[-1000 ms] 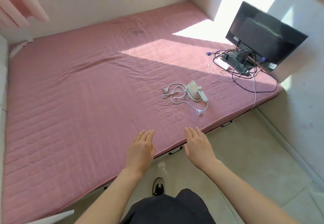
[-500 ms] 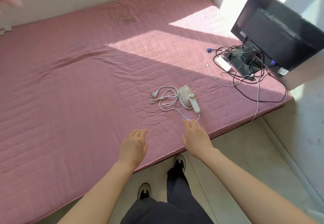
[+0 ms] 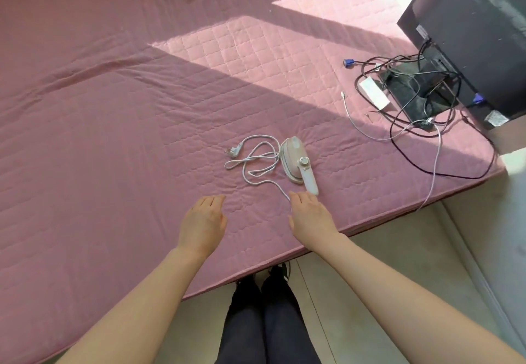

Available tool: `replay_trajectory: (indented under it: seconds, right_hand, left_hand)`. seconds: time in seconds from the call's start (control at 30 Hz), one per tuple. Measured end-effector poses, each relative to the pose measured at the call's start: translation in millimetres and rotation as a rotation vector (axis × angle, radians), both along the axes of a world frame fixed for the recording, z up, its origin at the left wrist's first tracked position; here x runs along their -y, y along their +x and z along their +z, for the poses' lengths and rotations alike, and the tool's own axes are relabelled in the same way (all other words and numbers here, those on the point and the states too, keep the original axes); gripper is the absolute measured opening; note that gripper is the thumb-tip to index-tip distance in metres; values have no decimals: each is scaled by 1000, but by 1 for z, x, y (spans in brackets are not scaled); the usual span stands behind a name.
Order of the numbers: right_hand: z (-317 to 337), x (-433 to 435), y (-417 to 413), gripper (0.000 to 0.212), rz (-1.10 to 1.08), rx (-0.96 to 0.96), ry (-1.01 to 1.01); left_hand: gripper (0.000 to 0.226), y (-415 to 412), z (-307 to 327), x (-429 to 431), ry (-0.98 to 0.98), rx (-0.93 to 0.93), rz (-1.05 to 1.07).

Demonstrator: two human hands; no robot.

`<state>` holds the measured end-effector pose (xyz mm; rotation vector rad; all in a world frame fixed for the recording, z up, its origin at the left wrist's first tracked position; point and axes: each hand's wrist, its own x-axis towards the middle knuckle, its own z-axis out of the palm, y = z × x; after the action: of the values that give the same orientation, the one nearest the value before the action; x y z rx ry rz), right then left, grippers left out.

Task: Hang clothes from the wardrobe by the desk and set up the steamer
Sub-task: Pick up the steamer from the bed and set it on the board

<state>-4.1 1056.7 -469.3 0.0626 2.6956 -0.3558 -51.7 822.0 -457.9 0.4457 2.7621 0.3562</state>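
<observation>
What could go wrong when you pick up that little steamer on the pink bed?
The steamer has a loose white cord looped beside it; lifting it may drag the plug or tangle the right hand. A pale cable by the monitor hangs over the mattress edge and might catch a foot.

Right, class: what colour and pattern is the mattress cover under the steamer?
The mattress cover is pink, quilted in squares; the head view shows it best.

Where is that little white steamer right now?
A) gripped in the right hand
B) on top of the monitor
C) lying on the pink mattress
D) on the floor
C: the steamer lies on the pink mattress, and the open right hand beside its handle grips nothing.
</observation>
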Motion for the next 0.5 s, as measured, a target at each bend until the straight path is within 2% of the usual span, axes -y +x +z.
replay_trajectory:
  seconds: [0.13,0.33,0.5]
  right_hand:
    - [-43,-7,-20,41,7,36,26]
    - [-112,-7,-59,46,-7,91,48]
    - [-170,-3,-81,72,-52,152,45]
  left_hand:
    - [41,-34,-40,-17,7,71,34]
    - [41,-92,-118,-37,-2,106,-30]
    - [41,-139,-174,-55,78,69,-115]
